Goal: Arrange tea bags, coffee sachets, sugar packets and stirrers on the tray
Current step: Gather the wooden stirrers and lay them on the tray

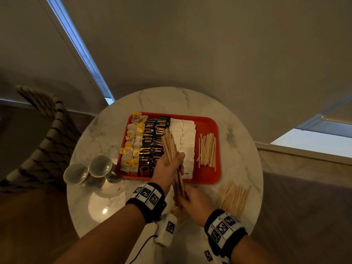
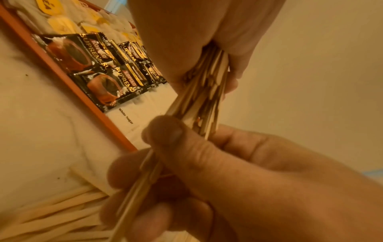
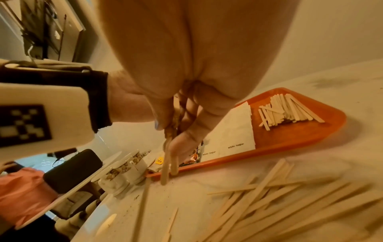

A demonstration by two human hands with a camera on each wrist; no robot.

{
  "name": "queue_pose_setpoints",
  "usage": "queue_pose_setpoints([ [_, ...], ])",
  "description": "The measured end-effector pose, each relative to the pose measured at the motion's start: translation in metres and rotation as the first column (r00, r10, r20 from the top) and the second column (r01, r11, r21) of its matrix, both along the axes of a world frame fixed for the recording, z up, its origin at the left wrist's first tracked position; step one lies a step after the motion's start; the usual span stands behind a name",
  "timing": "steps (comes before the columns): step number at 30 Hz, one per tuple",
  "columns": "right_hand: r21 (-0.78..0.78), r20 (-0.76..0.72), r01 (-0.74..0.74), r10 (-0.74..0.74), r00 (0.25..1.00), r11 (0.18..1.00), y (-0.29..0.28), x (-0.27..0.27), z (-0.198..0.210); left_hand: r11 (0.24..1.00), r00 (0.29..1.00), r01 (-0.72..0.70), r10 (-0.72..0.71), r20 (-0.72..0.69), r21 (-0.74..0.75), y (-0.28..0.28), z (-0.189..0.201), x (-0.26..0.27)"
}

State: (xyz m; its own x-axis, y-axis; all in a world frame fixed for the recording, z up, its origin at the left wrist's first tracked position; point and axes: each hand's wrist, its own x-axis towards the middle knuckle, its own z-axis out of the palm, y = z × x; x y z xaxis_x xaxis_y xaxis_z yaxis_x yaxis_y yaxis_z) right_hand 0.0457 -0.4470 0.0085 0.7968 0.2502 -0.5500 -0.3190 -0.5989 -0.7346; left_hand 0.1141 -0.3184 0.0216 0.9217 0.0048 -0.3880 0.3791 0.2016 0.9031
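Head view, tray: red, on the round marble table. You have tea bags in the left column, coffee sachets next, white sugar packets right of those.
Head view, stirrers placed: a small heap at the tray's right end.
Head view, stirrers left: a loose pile on the table, near right of the tray. By my judgement three groups are done; stirrers are partly done.
Head view, bundle: your left hand is wrapped round its middle, over the tray's near edge; your right hand clasps its near end.
Head view, cups: two, left of the tray.
Left wrist view, bundle: your right hand has thumb and fingers curled tight on it; coffee sachets and a sugar packet lie beyond.
Right wrist view, bundle ends: they poke below your right hand, just above the table. Tray far right, loose stirrers near right.
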Motion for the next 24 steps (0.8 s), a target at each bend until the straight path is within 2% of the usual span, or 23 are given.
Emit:
queue_pose_setpoints([
  [2,0.021,0.028,0.029,-0.03,0.999,0.999,-0.001,-0.001,0.0,0.999,1.0,0.004,-0.005,-0.011,-0.035,-0.001,0.001,0.0],
  [4,0.05,-0.03,0.023,-0.021,0.999,0.999,-0.004,-0.002,0.002,0.999,1.0,-0.005,0.005,-0.002,-0.051,-0.001,0.002,0.001],
  [8,-0.046,-0.138,-0.096,0.089,0.986,0.994,-0.007,-0.005,-0.002,0.992,0.997,-0.073,0.074,0.0,-0.101,0.001,0.004,0.007],
  [13,0.082,-0.131,0.127,-0.116,0.985,0.988,-0.002,0.002,0.009,0.994,0.999,-0.039,0.039,-0.008,-0.099,-0.004,0.003,-0.001],
  [15,0.08,-0.128,0.106,-0.096,0.987,0.991,-0.002,0.003,0.012,0.995,0.999,-0.033,0.032,-0.014,-0.096,-0.005,0.002,-0.004],
  [17,-0.046,-0.117,-0.028,0.023,0.993,0.999,-0.004,-0.001,0.009,0.994,0.998,-0.056,0.057,0.001,-0.096,-0.002,0.006,-0.002],
  [19,-0.158,-0.155,-0.188,0.164,0.974,0.969,-0.007,-0.011,0.001,0.991,0.996,-0.082,0.084,0.016,-0.11,0.004,0.014,0.004],
  [22,-0.33,-0.122,-0.44,0.425,0.897,0.835,-0.003,-0.019,0.003,0.991,0.997,-0.07,0.075,0.037,-0.114,0.008,0.026,0.008],
  [23,-0.386,-0.07,-0.474,0.488,0.87,0.791,0.001,-0.017,0.008,0.991,0.998,-0.046,0.051,0.036,-0.127,0.007,0.029,0.006],
  [24,-0.43,-0.011,-0.451,0.495,0.869,0.782,0.005,-0.012,0.013,0.99,0.999,-0.014,0.019,0.034,-0.14,0.004,0.032,0.001],
])
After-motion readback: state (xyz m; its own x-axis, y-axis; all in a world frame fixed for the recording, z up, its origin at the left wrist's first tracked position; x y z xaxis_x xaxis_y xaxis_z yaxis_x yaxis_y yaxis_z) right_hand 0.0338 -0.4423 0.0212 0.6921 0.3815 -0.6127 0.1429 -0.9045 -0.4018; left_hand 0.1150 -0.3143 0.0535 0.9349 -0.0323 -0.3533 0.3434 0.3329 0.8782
